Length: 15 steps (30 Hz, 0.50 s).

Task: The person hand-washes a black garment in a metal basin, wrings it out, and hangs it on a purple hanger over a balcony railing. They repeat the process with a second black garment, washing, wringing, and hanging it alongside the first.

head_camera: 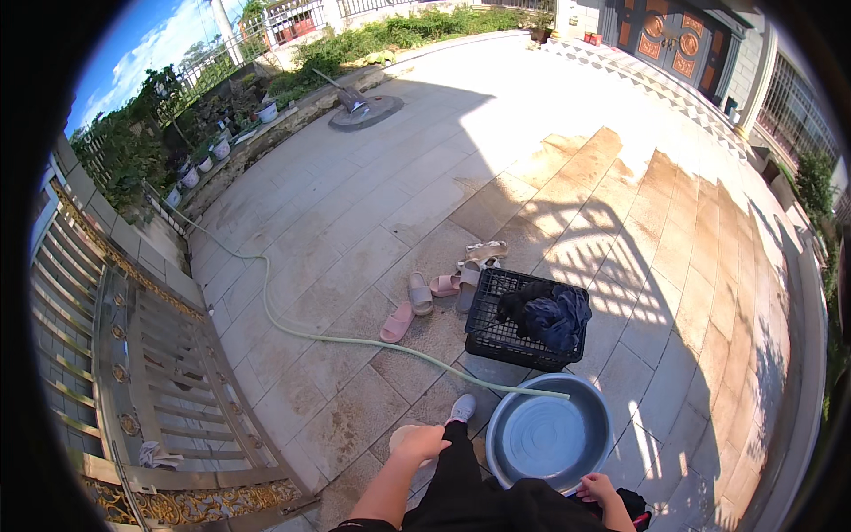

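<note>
Low in the picture, my left hand (423,444) is curled around a pale, rounded thing, mostly hidden under the hand, so its kind cannot be told. My right hand (596,489) is at the near rim of a large blue-grey basin (609,425), fingers bent; whether it grips the rim is unclear. A light green hose (425,358) runs across the paving, its end resting over the basin. Beyond the basin stands an upturned-looking black plastic crate (488,292) with wet-looking dark blue cloth (557,318) and black cloth (522,302) on it.
Pink slides (397,323), grey slides (421,294) and pale sandals (486,250) lie left of the crate. A metal gate (166,425) with gold ornament stands at left. Dark cloth (631,509) lies beside my right hand. A mop (350,98) rests by the planted border.
</note>
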Tool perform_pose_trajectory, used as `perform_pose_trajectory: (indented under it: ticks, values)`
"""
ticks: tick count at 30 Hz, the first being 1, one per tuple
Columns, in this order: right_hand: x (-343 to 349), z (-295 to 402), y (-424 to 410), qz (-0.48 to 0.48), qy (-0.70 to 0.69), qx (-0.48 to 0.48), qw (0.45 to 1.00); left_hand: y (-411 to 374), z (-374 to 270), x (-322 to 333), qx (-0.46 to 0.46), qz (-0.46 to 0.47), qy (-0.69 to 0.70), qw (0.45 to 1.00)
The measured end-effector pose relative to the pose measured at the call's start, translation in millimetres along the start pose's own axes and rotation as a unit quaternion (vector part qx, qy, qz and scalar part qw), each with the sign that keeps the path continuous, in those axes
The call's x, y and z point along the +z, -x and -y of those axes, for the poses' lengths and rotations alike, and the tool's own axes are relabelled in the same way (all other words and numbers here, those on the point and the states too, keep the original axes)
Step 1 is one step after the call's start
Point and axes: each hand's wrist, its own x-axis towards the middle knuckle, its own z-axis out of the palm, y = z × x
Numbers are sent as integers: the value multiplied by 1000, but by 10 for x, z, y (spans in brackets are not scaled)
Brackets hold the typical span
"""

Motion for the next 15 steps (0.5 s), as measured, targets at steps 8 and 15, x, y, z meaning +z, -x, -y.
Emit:
perform_pose_trajectory:
  ticks: [8, 15]
  values:
    - [734, 978, -189, 5, -64, -87, 994, -1194, 292, -622, 76, 117, -74, 987]
    - [913, 906, 47, -32, -100, -34, 994, -1664, 389, -556, 110, 194, -122, 967]
